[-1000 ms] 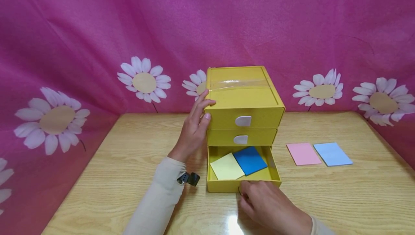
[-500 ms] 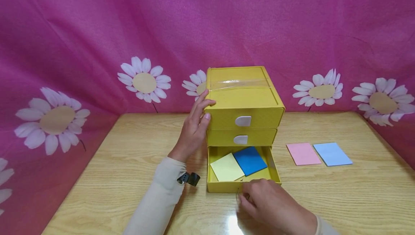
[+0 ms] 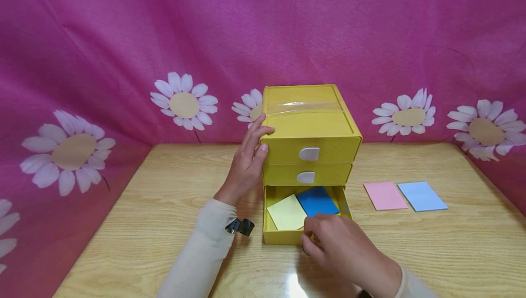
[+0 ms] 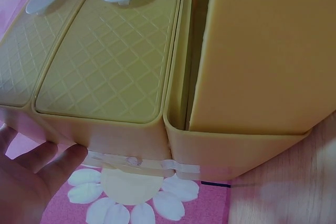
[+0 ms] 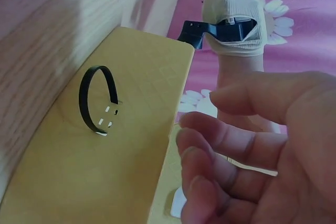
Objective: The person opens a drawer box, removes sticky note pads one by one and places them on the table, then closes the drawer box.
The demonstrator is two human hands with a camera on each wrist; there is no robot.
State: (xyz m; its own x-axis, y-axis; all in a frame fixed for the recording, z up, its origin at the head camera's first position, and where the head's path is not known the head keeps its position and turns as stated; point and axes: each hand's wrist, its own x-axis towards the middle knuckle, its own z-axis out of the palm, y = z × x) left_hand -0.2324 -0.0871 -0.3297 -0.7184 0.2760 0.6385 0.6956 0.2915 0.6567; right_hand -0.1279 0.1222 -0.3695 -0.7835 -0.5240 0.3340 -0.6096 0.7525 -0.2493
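A yellow drawer box [image 3: 304, 127] stands on the table, its bottom drawer [image 3: 281, 237] pulled out. Inside that drawer lie a pale yellow sticky note pad [image 3: 283, 215] and a dark blue sticky note pad [image 3: 316, 199], side by side. My left hand [image 3: 243, 168] rests against the box's upper left side with its fingers extended. Over the drawer's front edge hovers my right hand [image 3: 343, 243], fingers loosely bent and holding nothing. In the right wrist view, a black loop handle [image 5: 84, 97] on the drawer front is free of the fingers.
On the table right of the box lie a pink sticky note pad [image 3: 385, 196] and a light blue sticky note pad [image 3: 422, 196]. White tabs [image 3: 309, 154] mark the two upper drawers, which are closed. A pink flowered cloth [image 3: 308, 24] hangs behind the table.
My right hand has let go of the drawer's black loop handle and risen above the drawer's front edge. The left hand stays against the box. The drawer remains pulled out.
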